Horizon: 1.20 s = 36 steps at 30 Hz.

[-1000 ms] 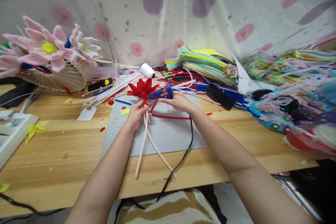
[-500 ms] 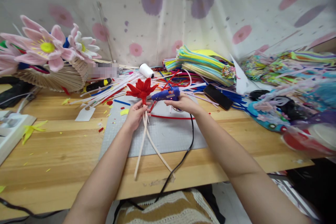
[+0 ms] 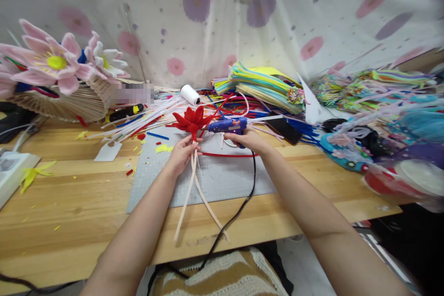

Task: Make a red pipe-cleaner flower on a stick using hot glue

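My left hand (image 3: 181, 152) is closed round the base of a red fuzzy flower (image 3: 190, 120), just below its petals. Pale cream stems (image 3: 189, 189) trail from that grip down over the grey cutting mat (image 3: 225, 178). My right hand (image 3: 247, 138) grips a blue hot glue gun (image 3: 228, 125), held level with its nozzle pointing left, close beside the flower. The gun's black cord (image 3: 243, 203) runs back over the mat and off the table's front edge. A long red pipe cleaner (image 3: 225, 154) lies on the mat under my right hand.
A wooden table (image 3: 76, 203) holds a fan with pink flowers (image 3: 55, 62) at far left, a white thread spool (image 3: 189, 94), stacks of coloured pipe cleaners (image 3: 263, 84), a black phone (image 3: 282, 127) and mixed craft pieces (image 3: 378, 134) at right. A floral cloth hangs behind.
My right hand has drawn the glue gun to the right, a little away from the flower. The left hand keeps its hold on the flower.
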{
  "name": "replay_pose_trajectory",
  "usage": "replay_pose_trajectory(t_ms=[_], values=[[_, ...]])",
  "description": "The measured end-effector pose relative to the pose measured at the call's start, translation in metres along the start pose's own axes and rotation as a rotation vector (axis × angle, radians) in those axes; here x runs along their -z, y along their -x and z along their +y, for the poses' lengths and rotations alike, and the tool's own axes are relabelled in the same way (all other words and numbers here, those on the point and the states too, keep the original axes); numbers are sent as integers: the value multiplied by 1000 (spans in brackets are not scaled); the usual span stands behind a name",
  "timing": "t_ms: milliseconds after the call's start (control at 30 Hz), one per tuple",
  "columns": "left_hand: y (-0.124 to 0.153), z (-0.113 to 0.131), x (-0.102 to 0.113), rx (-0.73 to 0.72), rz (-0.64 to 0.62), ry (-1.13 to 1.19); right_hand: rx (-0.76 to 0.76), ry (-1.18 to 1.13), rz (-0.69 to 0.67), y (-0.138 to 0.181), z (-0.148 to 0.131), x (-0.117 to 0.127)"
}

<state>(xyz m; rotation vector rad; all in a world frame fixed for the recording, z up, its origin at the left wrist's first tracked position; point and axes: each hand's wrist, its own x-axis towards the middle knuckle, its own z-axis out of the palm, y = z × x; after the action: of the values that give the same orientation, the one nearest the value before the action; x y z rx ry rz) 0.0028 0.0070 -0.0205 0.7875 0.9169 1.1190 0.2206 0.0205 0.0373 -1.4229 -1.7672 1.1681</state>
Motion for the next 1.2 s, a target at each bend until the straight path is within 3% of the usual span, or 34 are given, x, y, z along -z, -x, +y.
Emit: replay_pose_trajectory(t_ms=[233, 567, 733, 933, 1067, 1200], values=[[1, 1, -1, 0, 1, 62, 114, 183, -39, -14, -3, -18], [-1, 2, 2, 1, 23, 58, 144, 403, -12, -19, 4, -17], [-2, 0, 5, 0, 13, 38, 175, 222, 38, -13, 3, -8], [-1, 3, 4, -20, 41, 61, -5, -50, 266, 9, 17, 19], [-1, 6, 7, -42, 81, 86, 14, -165, 453, 23, 52, 48], [-3, 10, 12, -81, 129, 136, -113, -89, 572, 28, 93, 68]])
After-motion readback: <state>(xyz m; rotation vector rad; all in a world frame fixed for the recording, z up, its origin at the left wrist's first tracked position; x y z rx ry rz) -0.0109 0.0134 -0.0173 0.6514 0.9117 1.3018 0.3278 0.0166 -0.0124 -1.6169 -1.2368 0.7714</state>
